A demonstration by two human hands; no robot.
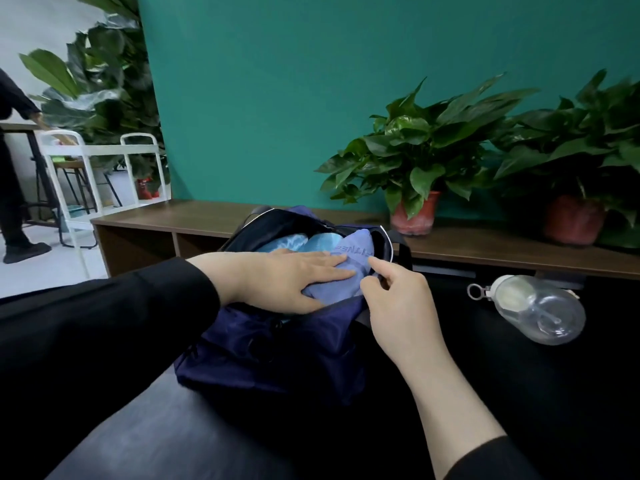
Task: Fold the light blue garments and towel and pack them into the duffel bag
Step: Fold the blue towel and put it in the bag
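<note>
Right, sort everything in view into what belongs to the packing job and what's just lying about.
Part of the job:
duffel bag
light blue towel
folded garments inside
left hand pressing the towel
right hand at the bag's opening

Lying about:
clear water bottle
two potted plants
white cart

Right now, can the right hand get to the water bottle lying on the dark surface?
Probably yes. The right hand is at the duffel bag's opening, pinching its edge, and the water bottle lies on its side to the right with bare dark surface between. It would have to let go of the bag first.
</note>
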